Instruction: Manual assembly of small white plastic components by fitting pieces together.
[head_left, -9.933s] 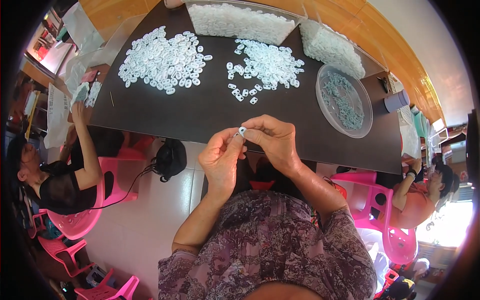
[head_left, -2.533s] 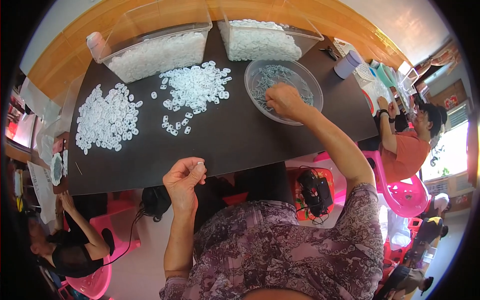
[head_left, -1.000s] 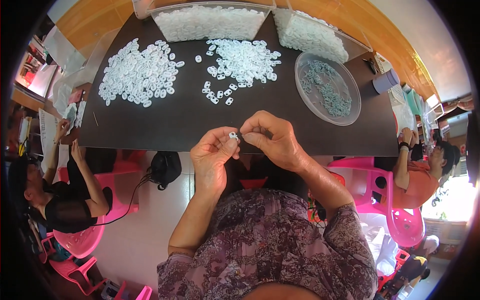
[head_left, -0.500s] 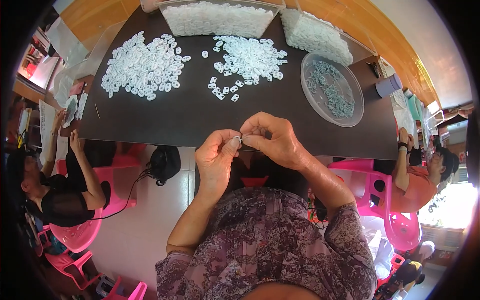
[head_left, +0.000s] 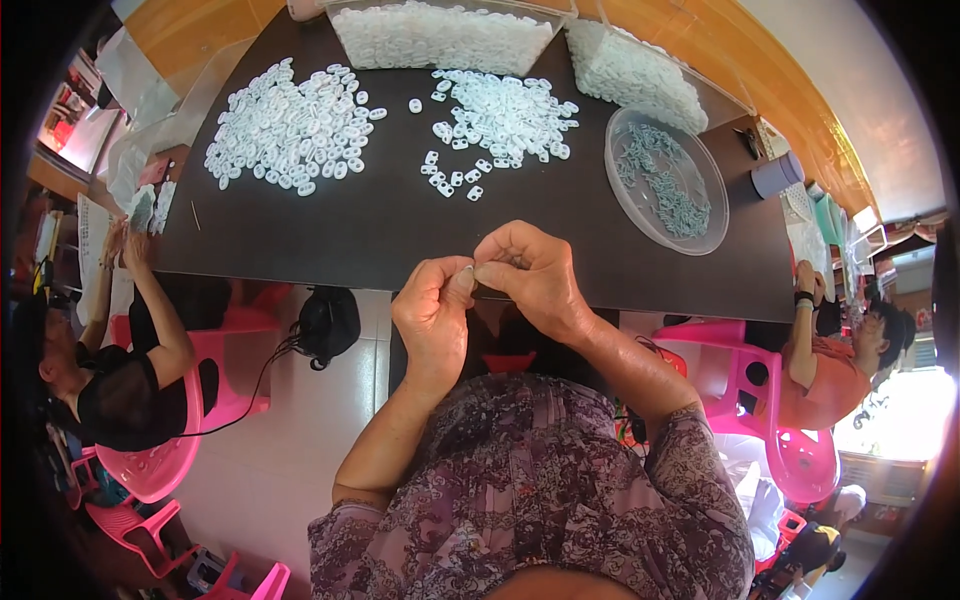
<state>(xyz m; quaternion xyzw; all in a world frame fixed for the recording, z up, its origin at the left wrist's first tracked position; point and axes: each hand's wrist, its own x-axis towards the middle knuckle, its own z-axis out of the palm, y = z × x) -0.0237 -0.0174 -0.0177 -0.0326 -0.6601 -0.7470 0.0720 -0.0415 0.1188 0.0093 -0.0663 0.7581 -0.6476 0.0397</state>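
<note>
Left hand and right hand meet at near bench edge — fingertips of both pinched together on small white part, mostly hidden. Advice: steady left pinch, right hand alone pressing — alignment checked first. Loose white pieces far, centre.

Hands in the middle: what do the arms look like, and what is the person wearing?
Both the left hand and the right hand are bare, with no gloves, rings or watch to be seen. The forearms are bare too. Short sleeves of a purple-grey patterned top end above the elbows.
</note>
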